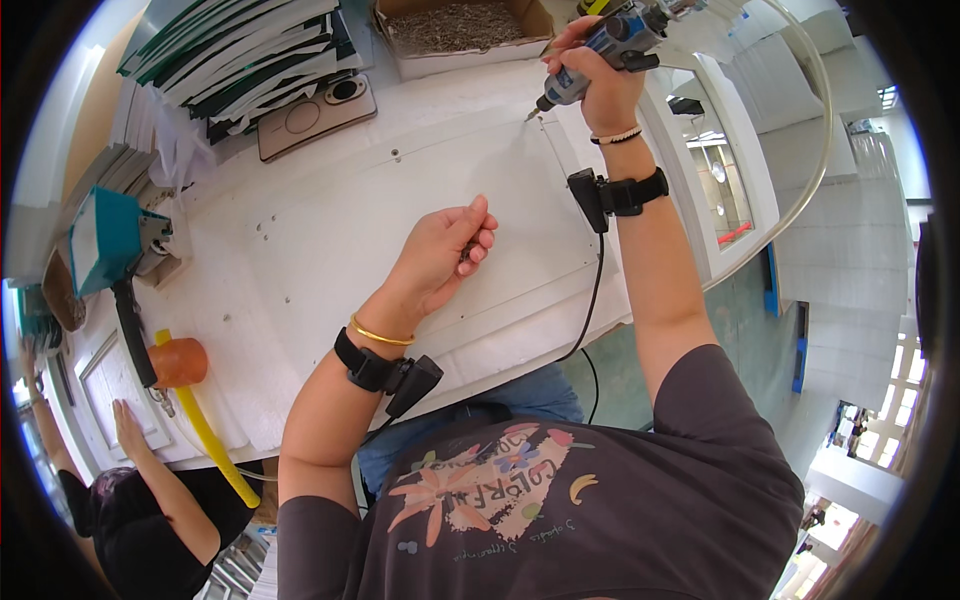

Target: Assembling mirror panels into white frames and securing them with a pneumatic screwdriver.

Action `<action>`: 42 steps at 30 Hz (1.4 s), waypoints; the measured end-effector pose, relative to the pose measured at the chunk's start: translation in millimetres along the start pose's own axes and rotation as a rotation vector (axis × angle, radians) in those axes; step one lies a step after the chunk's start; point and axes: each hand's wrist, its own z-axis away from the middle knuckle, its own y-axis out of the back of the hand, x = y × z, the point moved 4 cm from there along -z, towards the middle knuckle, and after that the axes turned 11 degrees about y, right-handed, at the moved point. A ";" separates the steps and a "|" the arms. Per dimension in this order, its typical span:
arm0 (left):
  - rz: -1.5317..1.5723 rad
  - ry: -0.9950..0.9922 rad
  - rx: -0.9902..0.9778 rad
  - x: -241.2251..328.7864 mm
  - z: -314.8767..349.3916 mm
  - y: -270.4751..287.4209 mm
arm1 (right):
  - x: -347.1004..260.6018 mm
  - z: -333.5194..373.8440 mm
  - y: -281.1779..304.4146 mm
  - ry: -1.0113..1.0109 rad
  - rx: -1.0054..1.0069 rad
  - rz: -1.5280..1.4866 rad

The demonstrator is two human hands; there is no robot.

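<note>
In my right hand [607,88] is a blue-and-grey power screwdriver [622,38], gripped with its bit [532,115] pointing down and left. The bit's tip is at the far right part of a flat white panel [370,225]; whether it touches cannot be made out. My left hand [445,252] is closed above the panel's middle, and small dark screws [467,254] peek out between its fingers. A few small dark screws or holes [395,154] dot the panel's far edge and left part.
A cardboard box [465,62] of small screws stands at the back, beside a phone [318,115] and stacked sheets [245,60]. At left are a teal-headed tool [105,240], an orange mallet head [180,362] and a yellow handle [215,440]. A co-worker's hand [128,430] rests nearby. A clear hose [826,130] curves at right.
</note>
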 end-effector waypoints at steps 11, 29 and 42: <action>-0.126 -0.049 0.066 1.7 3.4 -15.5 | 0.4 1.4 -15.0 -0.054 -0.057 0.054; -0.010 -0.206 0.093 27.0 -48.6 -18.3 | -12.8 0.6 1.6 -0.087 -0.019 -0.096; 0.218 -0.088 -0.114 18.2 -48.2 -31.7 | -76.4 33.1 -1.5 -0.096 0.124 -0.339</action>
